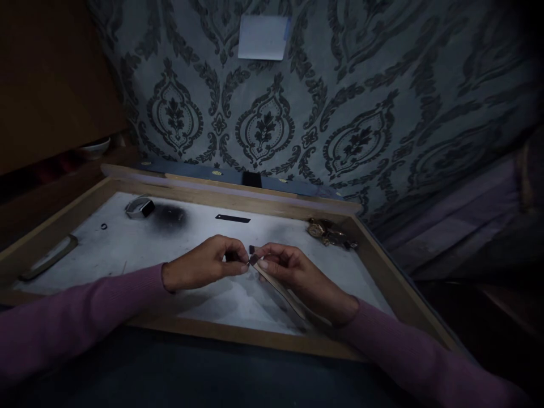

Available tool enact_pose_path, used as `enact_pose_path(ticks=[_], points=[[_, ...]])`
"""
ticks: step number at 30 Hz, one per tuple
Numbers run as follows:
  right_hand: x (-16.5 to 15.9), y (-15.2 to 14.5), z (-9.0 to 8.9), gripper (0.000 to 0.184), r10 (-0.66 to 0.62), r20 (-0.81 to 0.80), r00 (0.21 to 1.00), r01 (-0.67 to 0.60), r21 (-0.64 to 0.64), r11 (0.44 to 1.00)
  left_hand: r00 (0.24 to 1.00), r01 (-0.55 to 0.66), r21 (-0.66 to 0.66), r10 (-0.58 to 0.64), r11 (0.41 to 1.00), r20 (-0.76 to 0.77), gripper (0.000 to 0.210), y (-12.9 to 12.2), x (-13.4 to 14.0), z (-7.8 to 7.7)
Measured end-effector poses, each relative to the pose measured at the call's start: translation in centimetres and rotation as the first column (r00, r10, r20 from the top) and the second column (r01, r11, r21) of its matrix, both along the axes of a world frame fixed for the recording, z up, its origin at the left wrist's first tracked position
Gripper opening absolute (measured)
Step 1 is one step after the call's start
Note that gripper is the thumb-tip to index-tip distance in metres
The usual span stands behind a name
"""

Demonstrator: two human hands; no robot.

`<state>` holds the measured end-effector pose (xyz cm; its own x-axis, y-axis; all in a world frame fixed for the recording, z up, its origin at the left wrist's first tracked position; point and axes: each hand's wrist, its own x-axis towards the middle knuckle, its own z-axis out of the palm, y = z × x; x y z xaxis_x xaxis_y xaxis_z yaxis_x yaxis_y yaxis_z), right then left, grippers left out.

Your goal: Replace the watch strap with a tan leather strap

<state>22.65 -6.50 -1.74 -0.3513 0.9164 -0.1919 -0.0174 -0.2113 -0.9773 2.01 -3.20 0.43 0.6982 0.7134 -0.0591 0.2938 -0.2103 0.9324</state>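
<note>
Pale strip (280, 290) slants over the wooden tray (238, 339), pinched between thumb and fingers of the right hand (297, 273); the left hand's (206, 263) fingertips nearly meet beside its upper end (whether gripping anything, I cannot tell); a black bar (232, 218) lies beyond.

Tray (238, 336): smartwatch (140, 208) left; wristwatch (317, 228) right; strip (233, 218) behind left hand (204, 264)

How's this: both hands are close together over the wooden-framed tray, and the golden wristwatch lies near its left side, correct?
No: the head view shows the golden wristwatch near the right side of the wooden-framed tray. The left hand and right hand are close together.
</note>
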Motion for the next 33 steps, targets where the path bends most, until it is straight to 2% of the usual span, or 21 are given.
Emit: enact_pose_path(ticks=[9, 26, 30, 33], points=[[-0.3, -0.4, 0.2, 0.028, 0.043, 0.056, 0.998, -0.046, 0.059, 0.997, 1.000, -0.018, 0.067, 0.019, 0.998, -0.022, 0.008, -0.1, 0.2, -0.2], [-0.3, -0.6, 0.5, 0.028, 0.034, 0.059, 0.998, -0.041, 0.114, 0.993, 0.998, 0.039, 0.076, -0.035, 0.996, -0.046, 0.008, 0.3, 0.1, -0.7], [-0.1, -0.4, 0.2, 0.030, 0.016, 0.078, 0.997, -0.024, 0.107, 0.994, 0.997, 0.000, 0.180, 0.015, 0.984, -0.079, 0.010, 0.6, -0.3, -0.3], [0.0, -0.2, 0.1, 0.029, 0.004, 0.111, 0.994, -0.014, 0.089, 0.996, 0.981, -0.044, 0.338, 0.104, 0.940, -0.162, 0.012, 1.0, -0.8, 0.1]])
